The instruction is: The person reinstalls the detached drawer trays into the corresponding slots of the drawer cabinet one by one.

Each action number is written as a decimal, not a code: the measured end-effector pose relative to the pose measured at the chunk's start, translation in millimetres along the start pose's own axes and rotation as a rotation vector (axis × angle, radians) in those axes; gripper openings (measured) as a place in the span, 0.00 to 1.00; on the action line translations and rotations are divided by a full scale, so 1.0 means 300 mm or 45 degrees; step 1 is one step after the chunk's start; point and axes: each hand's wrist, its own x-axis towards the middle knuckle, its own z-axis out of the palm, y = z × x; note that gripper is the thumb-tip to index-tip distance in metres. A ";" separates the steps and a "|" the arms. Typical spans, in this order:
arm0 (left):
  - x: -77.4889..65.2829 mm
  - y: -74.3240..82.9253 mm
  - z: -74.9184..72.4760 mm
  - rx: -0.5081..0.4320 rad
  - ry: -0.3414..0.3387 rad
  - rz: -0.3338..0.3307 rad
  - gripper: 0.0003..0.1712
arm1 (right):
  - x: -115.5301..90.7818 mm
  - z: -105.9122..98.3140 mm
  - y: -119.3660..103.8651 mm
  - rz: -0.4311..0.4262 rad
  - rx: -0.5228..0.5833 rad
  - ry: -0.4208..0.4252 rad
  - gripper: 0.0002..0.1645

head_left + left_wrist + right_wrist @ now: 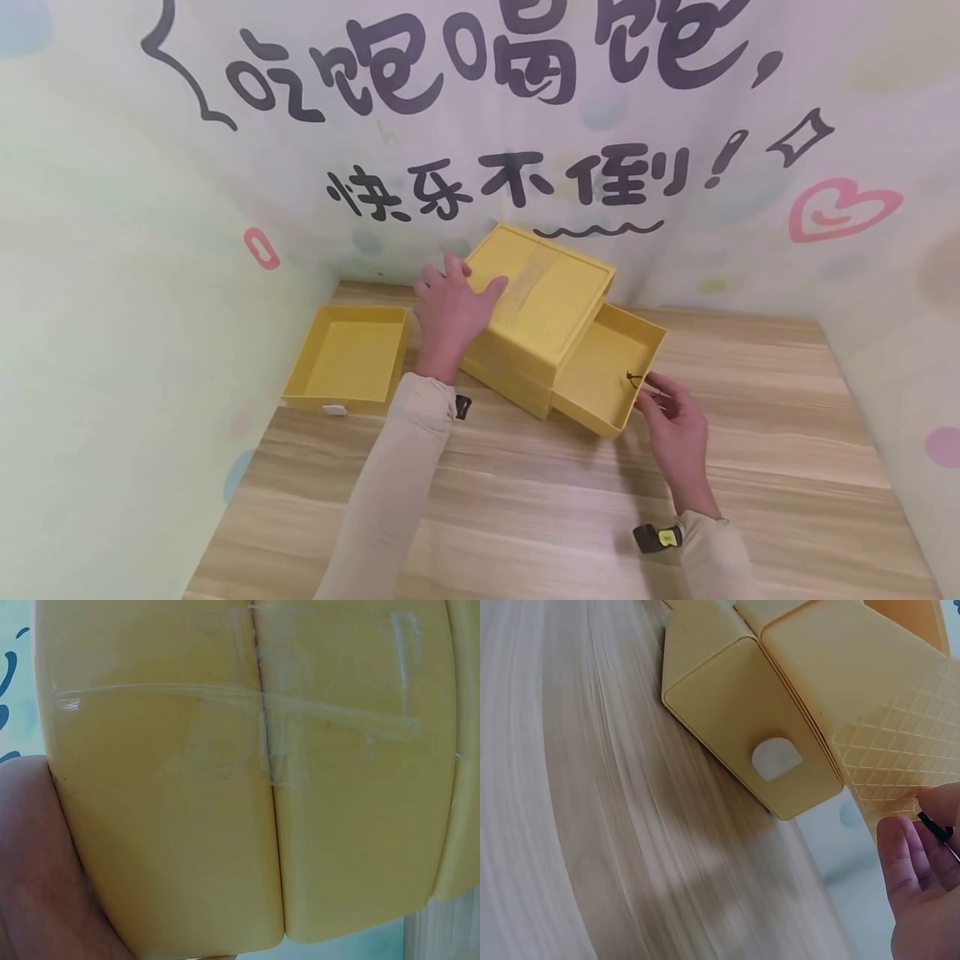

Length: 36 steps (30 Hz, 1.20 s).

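A yellow drawer box, its halves joined by clear tape, stands at an angle on the wooden table. My left hand rests on its top and left side, fingers spread and thumb on the top. On the right a yellow drawer sticks out of the box. My right hand is at that drawer's outer wall, pinching a black cord between thumb and fingers. In the right wrist view, a lattice-textured yellow face lies against the fingertips.
A separate yellow tray with a white tab stands to the left on the wooden table. White cloth walls with black lettering enclose the back and sides. A yellow end face with a white patch shows in the right wrist view.
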 end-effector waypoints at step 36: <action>-0.005 0.000 -0.002 0.004 0.028 0.020 0.37 | 0.022 0.141 -0.069 -0.045 -0.040 -0.128 0.19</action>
